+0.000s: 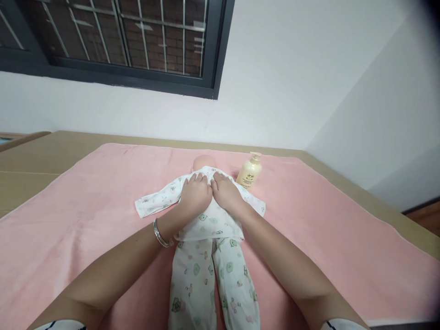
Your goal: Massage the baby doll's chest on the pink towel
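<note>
A baby doll (205, 161) lies on a pink blanket, its bald head at the far end. It is dressed in a white printed long-sleeved top (215, 222) and matching printed trousers (195, 284). My left hand (196, 195) rests flat on the upper part of the top, fingers stretched toward the doll's head. Beside it, my right hand (226, 191) lies flat on the same cloth, the two thumbs close together. Neither hand grips anything. Whether the doll lies face up or face down I cannot tell.
A pale yellow pump bottle (250, 172) stands just right of the doll's shoulder. The pink blanket (103, 197) covers most of a wooden surface (79, 142). Behind it rises a white wall (268, 91) with a dark-framed, barred window (137, 80).
</note>
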The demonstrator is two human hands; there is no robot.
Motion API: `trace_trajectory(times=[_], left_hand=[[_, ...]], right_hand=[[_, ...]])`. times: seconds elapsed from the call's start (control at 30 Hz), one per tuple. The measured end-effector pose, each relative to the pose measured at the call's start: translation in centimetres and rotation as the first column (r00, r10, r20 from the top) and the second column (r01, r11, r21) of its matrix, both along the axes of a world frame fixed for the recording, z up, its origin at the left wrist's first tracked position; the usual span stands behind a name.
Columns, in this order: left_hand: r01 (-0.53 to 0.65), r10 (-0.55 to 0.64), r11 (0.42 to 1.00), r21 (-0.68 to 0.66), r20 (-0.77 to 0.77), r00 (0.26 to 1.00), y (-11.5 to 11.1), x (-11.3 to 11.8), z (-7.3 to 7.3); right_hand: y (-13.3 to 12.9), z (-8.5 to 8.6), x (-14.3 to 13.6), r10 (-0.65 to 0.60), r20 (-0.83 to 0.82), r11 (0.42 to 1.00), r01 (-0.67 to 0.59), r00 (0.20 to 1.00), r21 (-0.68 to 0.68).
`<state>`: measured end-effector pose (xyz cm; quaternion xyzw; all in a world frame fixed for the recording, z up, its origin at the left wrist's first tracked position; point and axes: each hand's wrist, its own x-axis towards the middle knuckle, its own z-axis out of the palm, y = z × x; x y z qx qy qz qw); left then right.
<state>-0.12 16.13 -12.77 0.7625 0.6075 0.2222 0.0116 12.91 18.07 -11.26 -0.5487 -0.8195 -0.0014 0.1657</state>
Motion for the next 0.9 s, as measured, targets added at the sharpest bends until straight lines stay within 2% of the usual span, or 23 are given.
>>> trace_trajectory(times=[0.1, 0.23, 0.4, 0.57, 0.73, 0.9], left_hand=[[0.006, -0.003, 0.999, -0.047, 0.061, 0.998, 1.2, -1.0, 0.3], [-0.033, 0.037, 0.998, -0.052, 0.069, 0.997, 2.0, -1.5, 0.3], [-0.06, 0.06, 0.998, -0.003, -0.006, 0.998, 0.6, -0.4, 0.1], [0.017, -0.01, 0.996, 0.092, -0.072, 0.997, -1.0, 0.6, 0.0], [0.023, -0.023, 0.998, 0.06, 0.01, 1.0, 0.3, -0.4, 0.3], [-0.013, 0.01, 0.999, 0.05, 0.075, 0.997, 1.3, -0.8, -0.2]], right_hand=[[-1.8, -0.2, -1.0, -0.044, 0.055, 0.998, 0.042, 0.997, 0.045], [-3.4, 0.2, -1.8, -0.04, 0.134, 0.995, 0.028, 0.99, 0.096], [-1.4, 0.9, -0.3, -0.025, -0.003, 1.0, 0.025, 1.0, -0.009], [0.8, 0.0, 0.8, -0.018, -0.064, 1.0, 0.016, 0.998, -0.021], [0.7, -0.6, 0.3, -0.008, -0.046, 0.999, 0.01, 0.999, 0.039], [0.7, -0.6, 0.3, -0.001, -0.037, 1.0, 0.002, 0.999, 0.031]])
